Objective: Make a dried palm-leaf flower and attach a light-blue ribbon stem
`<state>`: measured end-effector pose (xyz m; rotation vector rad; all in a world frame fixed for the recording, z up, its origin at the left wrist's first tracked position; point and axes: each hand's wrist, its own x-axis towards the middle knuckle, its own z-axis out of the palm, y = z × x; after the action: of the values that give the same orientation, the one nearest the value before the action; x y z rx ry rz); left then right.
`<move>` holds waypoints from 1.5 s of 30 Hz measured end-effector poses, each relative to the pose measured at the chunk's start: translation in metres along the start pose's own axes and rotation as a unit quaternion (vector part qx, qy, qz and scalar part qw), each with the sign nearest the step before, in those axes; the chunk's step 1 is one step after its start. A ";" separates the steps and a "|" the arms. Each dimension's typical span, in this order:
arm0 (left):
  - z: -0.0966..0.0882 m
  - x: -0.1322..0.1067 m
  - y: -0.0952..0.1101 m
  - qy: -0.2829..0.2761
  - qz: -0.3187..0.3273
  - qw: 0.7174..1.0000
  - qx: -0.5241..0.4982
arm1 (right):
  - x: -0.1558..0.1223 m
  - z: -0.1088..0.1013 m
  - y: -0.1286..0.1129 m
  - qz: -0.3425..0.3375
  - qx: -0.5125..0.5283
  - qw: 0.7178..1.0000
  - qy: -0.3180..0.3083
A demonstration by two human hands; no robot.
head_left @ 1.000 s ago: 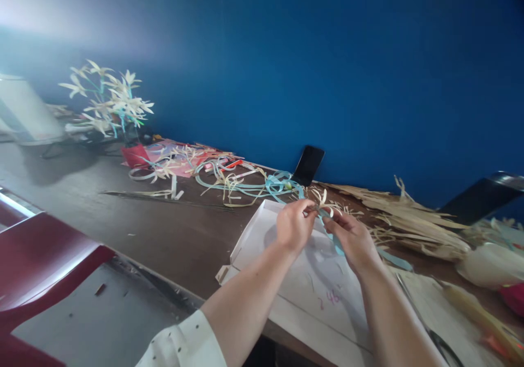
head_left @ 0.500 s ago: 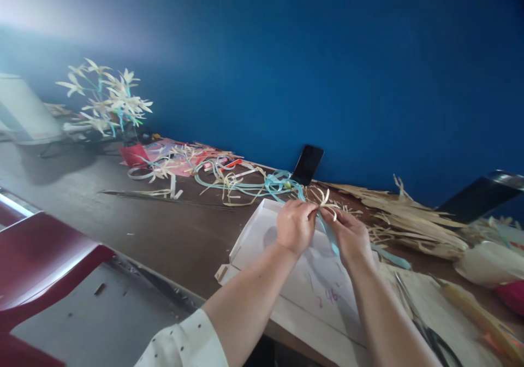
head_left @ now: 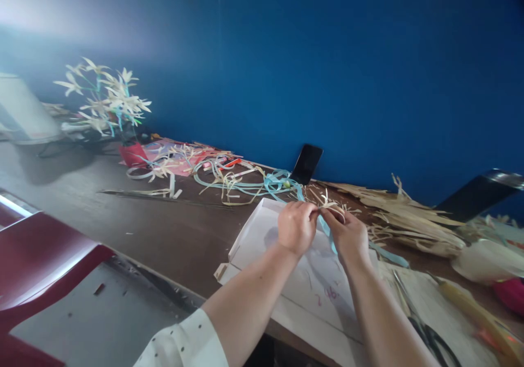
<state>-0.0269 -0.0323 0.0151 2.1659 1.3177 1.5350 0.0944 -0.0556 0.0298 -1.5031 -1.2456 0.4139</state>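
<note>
My left hand (head_left: 295, 226) and my right hand (head_left: 347, 234) meet over a shallow white box lid (head_left: 262, 235) on the brown table. Both pinch a small straw flower (head_left: 329, 204) with thin pale petals. A light blue ribbon (head_left: 327, 232) runs from the flower down between my hands and trails off to the right under my right wrist. The fingers of both hands are closed around the flower's base.
A black phone (head_left: 307, 163) leans on the blue wall behind my hands. Dried straw leaves (head_left: 409, 214) lie to the right, with scissors (head_left: 421, 323) near the front right. Blue and cream strips (head_left: 229, 178), a red pot of straw flowers (head_left: 107, 102) and a dark red chair (head_left: 45, 263) sit to the left.
My hands have drawn closer together around the flower. The right hand has moved up and left towards the left hand, and the flower's petals sit lower between the fingers.
</note>
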 end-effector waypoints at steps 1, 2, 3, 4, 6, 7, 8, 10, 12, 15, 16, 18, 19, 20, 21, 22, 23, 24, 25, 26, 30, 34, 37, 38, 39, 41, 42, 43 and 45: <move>0.000 0.000 0.000 -0.001 -0.011 1.000 -0.005 | 0.000 0.000 -0.001 -0.002 -0.003 1.000 -0.001; 0.000 0.000 0.000 -0.002 -0.024 1.000 -0.012 | 0.000 -0.001 -0.001 -0.004 -0.005 1.000 -0.007; 0.000 0.000 0.000 -0.003 -0.039 0.999 -0.019 | 0.000 -0.001 -0.002 -0.004 -0.005 1.000 -0.012; 0.000 0.001 0.000 -0.004 -0.054 0.998 -0.027 | 0.000 -0.001 -0.003 -0.002 -0.006 1.000 -0.013; 0.000 0.001 0.000 -0.007 -0.079 0.996 -0.041 | 0.000 -0.002 -0.004 0.011 -0.016 1.000 -0.008; 0.000 0.001 0.000 -0.010 -0.085 0.995 -0.047 | -0.001 -0.003 -0.006 0.018 -0.027 0.999 -0.002; 0.000 0.002 0.000 -0.013 -0.088 0.995 -0.054 | -0.001 -0.003 -0.007 0.024 -0.037 0.999 0.005; 0.000 0.002 0.000 -0.021 -0.091 0.994 -0.063 | -0.002 -0.004 -0.009 0.024 -0.049 0.998 0.009; 0.000 0.003 0.001 -0.029 -0.091 0.993 -0.070 | -0.003 -0.004 -0.010 0.017 -0.045 0.999 0.010; -0.001 0.004 0.001 -0.036 -0.091 0.992 -0.076 | -0.004 -0.005 -0.011 0.020 -0.041 0.999 0.001; -0.002 0.004 0.001 -0.039 -0.091 0.992 -0.078 | -0.004 -0.005 -0.011 0.026 -0.040 0.999 -0.005; -0.002 0.004 0.000 -0.043 -0.092 0.992 -0.080 | -0.004 -0.007 -0.011 0.033 -0.035 0.999 -0.019; -0.001 0.004 0.000 -0.044 -0.093 0.991 -0.081 | -0.004 -0.007 -0.010 0.034 -0.028 0.999 -0.025; -0.001 0.004 -0.001 -0.043 -0.094 0.991 -0.082 | -0.004 -0.008 -0.009 0.034 -0.019 0.999 -0.031; -0.001 0.004 -0.001 -0.042 -0.094 0.991 -0.083 | -0.003 -0.008 -0.007 0.034 -0.007 0.999 -0.035; 0.000 0.004 -0.001 -0.041 -0.095 0.991 -0.084 | -0.003 -0.008 -0.005 0.037 0.007 0.999 -0.037; 0.000 0.004 -0.001 -0.041 -0.097 0.991 -0.086 | -0.002 -0.008 -0.003 0.042 0.020 0.998 -0.039; 0.000 0.004 -0.002 -0.042 -0.097 0.990 -0.089 | -0.002 -0.009 -0.002 0.047 0.030 0.998 -0.042; 0.000 0.004 -0.002 -0.044 -0.098 0.990 -0.093 | -0.001 -0.009 0.000 0.051 0.036 0.997 -0.044; 0.000 0.004 -0.001 -0.046 -0.099 0.989 -0.097 | -0.001 -0.009 0.001 0.054 0.038 0.997 -0.046; -0.001 0.005 -0.001 -0.044 -0.107 0.987 -0.109 | 0.000 -0.009 0.002 0.044 0.037 0.997 -0.058; -0.002 0.005 0.000 -0.042 -0.116 0.984 -0.129 | 0.000 -0.009 0.002 0.039 0.031 0.998 -0.046; -0.001 0.005 0.000 -0.037 -0.105 0.985 -0.129 | 0.001 -0.009 0.004 0.040 0.025 0.998 -0.034; -0.001 0.005 0.000 -0.035 -0.094 0.987 -0.125 | 0.001 -0.009 0.005 0.039 0.027 0.998 -0.034; 0.000 0.005 0.000 -0.033 -0.083 0.989 -0.121 | 0.001 -0.009 0.005 0.038 0.030 0.998 -0.034; 0.000 0.005 -0.001 -0.028 -0.065 0.991 -0.110 | 0.001 -0.008 0.007 0.036 0.037 0.998 -0.034; -0.001 0.005 -0.001 -0.026 -0.059 0.992 -0.105 | 0.002 -0.008 0.007 0.037 0.042 0.998 -0.034; -0.001 0.005 -0.001 -0.023 -0.055 0.993 -0.102 | 0.002 -0.008 0.007 0.038 0.046 0.998 -0.034; -0.002 0.005 -0.001 -0.019 -0.049 0.994 -0.098 | 0.002 -0.008 0.006 0.040 0.050 0.997 -0.034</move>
<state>-0.0284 -0.0285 0.0187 1.9719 1.1876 1.5100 0.1039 -0.0568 0.0281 -1.4668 -1.2023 0.5753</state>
